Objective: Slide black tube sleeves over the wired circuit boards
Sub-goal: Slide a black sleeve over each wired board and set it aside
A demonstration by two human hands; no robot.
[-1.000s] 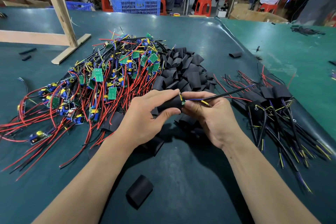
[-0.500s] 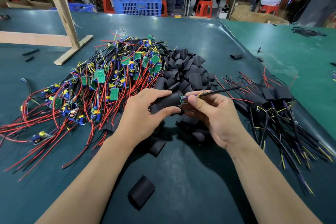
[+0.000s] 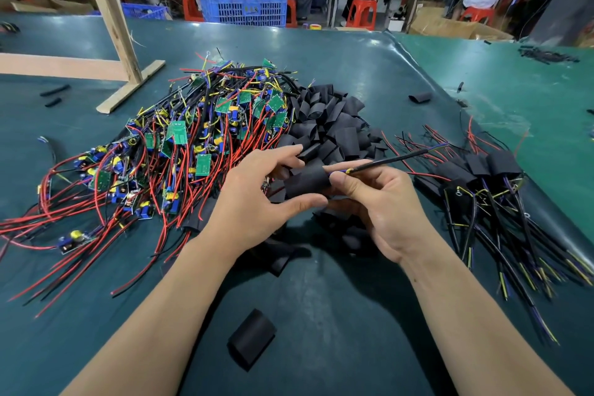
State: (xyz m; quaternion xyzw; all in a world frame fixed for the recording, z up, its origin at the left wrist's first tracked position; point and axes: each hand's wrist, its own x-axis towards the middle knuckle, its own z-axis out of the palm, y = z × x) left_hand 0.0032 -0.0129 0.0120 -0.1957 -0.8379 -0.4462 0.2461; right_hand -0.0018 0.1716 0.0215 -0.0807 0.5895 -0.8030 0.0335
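sleeve (image 3: 307,182) sits mid-air over the worktop (image 3: 321,315), pinched in the left hand (image 3: 257,202) grip, thumb underneath and fingers on top. right hand (image 3: 382,202) grip pinches the black cable (image 3: 385,160) just at the sleeve's right mouth, yellow and blue leads showing at the fingertips. board itself isn't visible, so it looks mostly inside already, call it near the end of this unit. to finish clean: keep the sleeve round, don't squash it flat, pull the cable straight along the sleeve axis, stop once the sleeve covers the board evenly at both ends. watch for components snagging the sleeve edge. undone boards pile (image 3: 193,145) lies left, spare sleeves heap (image 3: 334,128) behind the hands, finished units (image 3: 482,183) right. one loose sleeve (image 3: 252,342) lies near the wrists.
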